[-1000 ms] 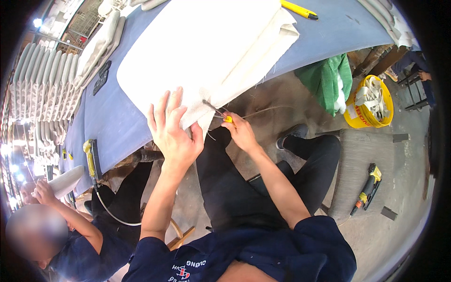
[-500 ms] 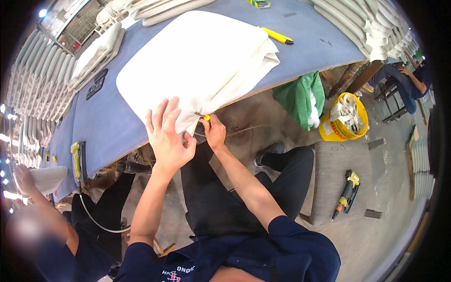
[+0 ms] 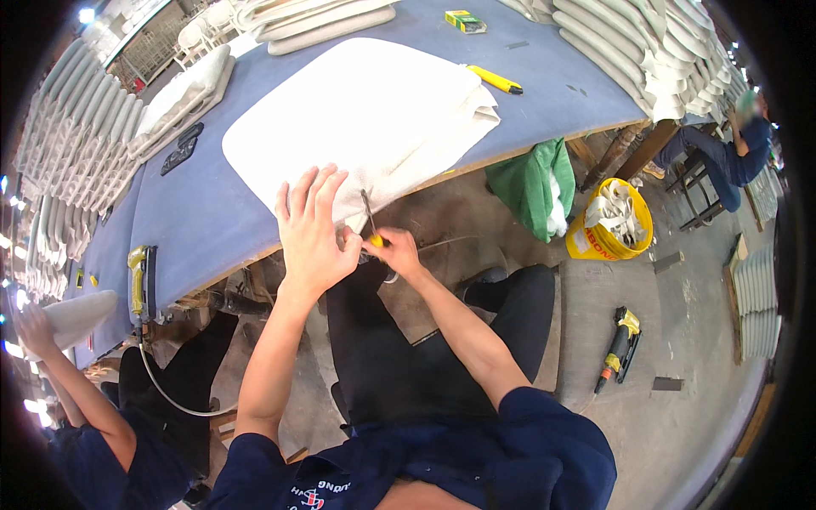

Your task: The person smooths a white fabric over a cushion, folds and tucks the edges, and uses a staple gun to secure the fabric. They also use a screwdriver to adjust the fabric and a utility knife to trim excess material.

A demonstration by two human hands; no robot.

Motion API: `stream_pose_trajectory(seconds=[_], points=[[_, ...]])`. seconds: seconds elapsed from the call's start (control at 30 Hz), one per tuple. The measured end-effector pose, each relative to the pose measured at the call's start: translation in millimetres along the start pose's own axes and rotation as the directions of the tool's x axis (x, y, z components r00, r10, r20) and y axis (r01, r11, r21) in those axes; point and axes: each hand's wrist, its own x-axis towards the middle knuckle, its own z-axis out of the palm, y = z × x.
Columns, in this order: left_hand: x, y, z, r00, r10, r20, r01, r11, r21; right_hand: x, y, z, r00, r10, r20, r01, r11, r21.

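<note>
A white fabric-covered seat pad (image 3: 340,110) lies on the blue table with its near corner over the front edge. My left hand (image 3: 316,234) rests on that corner, fingers stretched out and spread, thumb by the fabric's edge. In my right hand (image 3: 398,249), just beyond the table edge, is a yellow-handled screwdriver (image 3: 370,212). Its thin dark shaft points away from me, over the pad's near edge. I cannot tell whether its tip touches the fabric. On the pad's far right side the cloth hangs in loose folds, beside a yellow utility knife (image 3: 495,79).
Stacked pads (image 3: 599,51) stand at the back right, more at the left. A staple gun (image 3: 140,285) sits at the table's left edge, another (image 3: 620,348) on a grey stool (image 3: 586,297). A yellow bucket (image 3: 585,242) holds fabric scraps. A co-worker (image 3: 110,433) sits at my left.
My right hand has drawn back toward me and slightly right, and the screwdriver's shaft now shows. My left hand stays on the pad's corner. The whole view has shifted a little.
</note>
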Motion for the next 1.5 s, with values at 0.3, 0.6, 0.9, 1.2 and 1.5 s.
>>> stream_pose_trajectory(seconds=[0.3,0.6,0.9,1.2,1.5], points=[[-2,0,9,0.999,-0.020,-0.048,0.022,0.999,0.034,-38,-13,-41,0.924,0.379,0.051,-0.379,0.925,0.004],[-1,-1,7,0.998,-0.040,-0.052,0.041,0.999,0.021,-50,-60,-95,0.863,0.099,-0.495,-0.296,0.893,-0.339],[-3,-3,19,0.991,-0.072,-0.117,0.082,0.993,0.087,-5,-125,-229,0.747,0.336,-0.573,-0.286,0.941,0.179],[-5,-8,24,0.987,-0.033,-0.154,0.054,0.990,0.134,177,-132,-376,0.862,-0.217,-0.458,-0.403,0.254,-0.879],[-6,-7,25,0.994,-0.021,-0.109,0.036,0.991,0.130,148,-40,-367,0.806,-0.538,-0.247,-0.084,0.309,-0.947]])
